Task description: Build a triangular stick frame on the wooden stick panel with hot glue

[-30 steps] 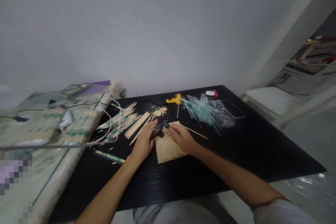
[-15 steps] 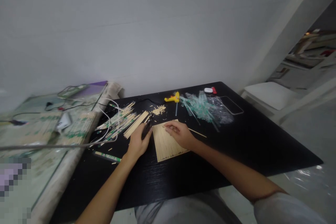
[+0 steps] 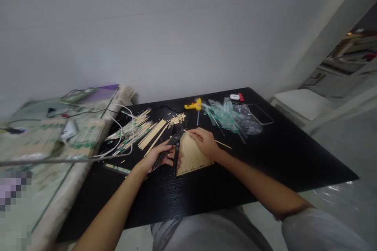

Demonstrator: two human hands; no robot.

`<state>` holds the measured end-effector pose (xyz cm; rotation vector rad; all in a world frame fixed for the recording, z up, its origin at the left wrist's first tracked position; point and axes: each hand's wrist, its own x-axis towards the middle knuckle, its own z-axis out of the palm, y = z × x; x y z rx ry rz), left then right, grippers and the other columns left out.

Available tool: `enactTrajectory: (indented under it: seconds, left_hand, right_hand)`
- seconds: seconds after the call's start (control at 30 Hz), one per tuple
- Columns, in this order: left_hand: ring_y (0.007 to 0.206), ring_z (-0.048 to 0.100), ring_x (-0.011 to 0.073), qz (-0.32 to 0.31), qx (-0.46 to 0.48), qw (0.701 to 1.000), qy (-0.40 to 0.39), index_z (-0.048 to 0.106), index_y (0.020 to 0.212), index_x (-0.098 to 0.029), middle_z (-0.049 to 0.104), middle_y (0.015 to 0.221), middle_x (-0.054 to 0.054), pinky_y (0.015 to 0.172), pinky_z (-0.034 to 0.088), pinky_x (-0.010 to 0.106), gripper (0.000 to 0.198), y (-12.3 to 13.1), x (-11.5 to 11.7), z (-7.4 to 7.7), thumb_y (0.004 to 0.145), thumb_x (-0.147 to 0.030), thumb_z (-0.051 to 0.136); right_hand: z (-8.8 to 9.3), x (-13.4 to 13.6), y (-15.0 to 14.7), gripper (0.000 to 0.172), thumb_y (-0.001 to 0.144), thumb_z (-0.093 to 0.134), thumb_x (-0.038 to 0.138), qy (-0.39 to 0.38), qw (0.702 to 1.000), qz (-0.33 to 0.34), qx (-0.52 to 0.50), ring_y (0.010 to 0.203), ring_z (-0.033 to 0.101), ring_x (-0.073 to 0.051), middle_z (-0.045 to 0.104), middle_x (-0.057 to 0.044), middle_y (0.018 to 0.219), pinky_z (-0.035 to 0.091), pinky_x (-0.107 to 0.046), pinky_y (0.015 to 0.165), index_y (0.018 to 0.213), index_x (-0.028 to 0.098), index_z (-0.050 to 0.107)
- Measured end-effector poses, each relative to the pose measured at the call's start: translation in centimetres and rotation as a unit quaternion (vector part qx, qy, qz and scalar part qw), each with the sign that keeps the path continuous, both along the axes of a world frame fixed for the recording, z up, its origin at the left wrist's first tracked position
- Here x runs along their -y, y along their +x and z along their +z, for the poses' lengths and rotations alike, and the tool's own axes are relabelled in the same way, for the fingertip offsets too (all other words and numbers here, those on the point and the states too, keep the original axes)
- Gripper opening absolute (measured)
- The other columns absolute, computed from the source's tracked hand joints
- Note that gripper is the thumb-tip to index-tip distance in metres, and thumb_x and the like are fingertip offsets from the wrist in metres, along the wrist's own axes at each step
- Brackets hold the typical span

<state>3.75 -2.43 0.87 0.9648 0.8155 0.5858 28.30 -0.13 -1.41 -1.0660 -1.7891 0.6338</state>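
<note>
My left hand (image 3: 159, 155) is wrapped round the black handles of a pair of hand cutters (image 3: 176, 138). The handles are spread apart, and the head points away from me, at the left edge of a flat square panel of thin wooden sticks (image 3: 193, 155). Over that panel my right hand (image 3: 204, 141) is closed in a pinch on a thin wooden stick (image 3: 223, 144). One end of this stick pokes out left of my fingertips near the cutter head; the other sticks out to the right. Whether the blades touch the stick, I cannot tell.
Wooden sticks (image 3: 151, 135), short cut pieces (image 3: 178, 118) and wrapped chopsticks (image 3: 129, 133) lie to the left. Behind are a yellow glue gun (image 3: 193, 104) and torn plastic wrappers (image 3: 225, 115). A white cable (image 3: 132, 129) loops over the black table (image 3: 265, 157). A white stool (image 3: 300, 104) stands right.
My left hand has turned and opened out the cutters, bringing their head to the panel's upper left corner. My right hand stays over the panel with the stick. The view has shifted slightly.
</note>
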Motion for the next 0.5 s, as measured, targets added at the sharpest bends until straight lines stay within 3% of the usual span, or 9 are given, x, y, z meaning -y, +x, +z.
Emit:
enactTrajectory:
  seconds: [0.13, 0.23, 0.3, 0.4, 0.5]
  left_hand:
    - [0.082, 0.069, 0.0292, -0.074, 0.014, 0.997, -0.013, 0.067, 0.121, -0.017, 0.071, 0.093, 0.016, 0.079, 0.057, 0.049, 0.065, 0.0, 0.1, 0.7, 0.087, -0.069, 0.049]
    - [0.077, 0.063, 0.0253, -0.031, 0.029, 0.999, -0.003, 0.069, 0.119, -0.016, 0.066, 0.094, 0.016, 0.072, 0.053, 0.041, 0.087, 0.3, 0.1, 1.2, 0.087, -0.086, 0.028]
    - [0.068, 0.055, 0.0193, 0.014, 0.049, 0.999, 0.009, 0.07, 0.113, -0.015, 0.062, 0.091, 0.012, 0.061, 0.047, 0.034, 0.091, 0.4, 0.1, 1.3, 0.087, -0.089, 0.025]
    - [0.053, 0.037, 0.0094, 0.048, 0.057, 0.997, 0.007, 0.069, 0.105, -0.014, 0.05, 0.078, 0.003, 0.046, 0.028, 0.024, 0.07, 0.3, -0.2, 1.1, 0.088, -0.079, 0.049]
    - [0.047, 0.025, 0.0049, 0.086, 0.027, 0.995, 0.033, 0.063, 0.103, -0.017, 0.034, 0.066, -0.008, 0.043, 0.015, 0.019, 0.04, 0.4, -0.3, 0.4, 0.084, -0.05, 0.077]
  right_hand:
    - [-0.1, 0.1, 0.0, 0.024, 0.102, 0.055, 0.032, 0.007, 1.0, -0.005, -0.001, 0.096, 0.071, -0.022, 0.079, -0.009, 0.104, 0.053, -0.036, 0.091, 0.106, 0.021, 0.076]
    - [0.0, 0.0, 0.0, 0.022, 0.101, 0.056, 0.032, 0.005, 1.0, -0.016, -0.014, 0.098, 0.072, -0.023, 0.079, -0.008, 0.105, 0.053, -0.036, 0.092, 0.106, 0.022, 0.075]
    - [0.0, 0.0, 0.0, 0.02, 0.099, 0.058, 0.032, 0.006, 0.999, -0.024, -0.024, 0.097, 0.072, -0.023, 0.078, -0.008, 0.104, 0.053, -0.036, 0.091, 0.105, 0.022, 0.075]
    - [0.0, -0.1, -0.1, 0.018, 0.097, 0.06, 0.03, 0.01, 0.999, -0.035, -0.033, 0.094, 0.071, -0.023, 0.078, -0.008, 0.101, 0.053, -0.035, 0.089, 0.102, 0.021, 0.075]
    - [-0.1, -0.1, -0.1, 0.015, 0.095, 0.063, 0.028, 0.015, 0.999, -0.042, -0.031, 0.091, 0.07, -0.022, 0.077, -0.008, 0.098, 0.053, -0.035, 0.088, 0.1, 0.02, 0.074]
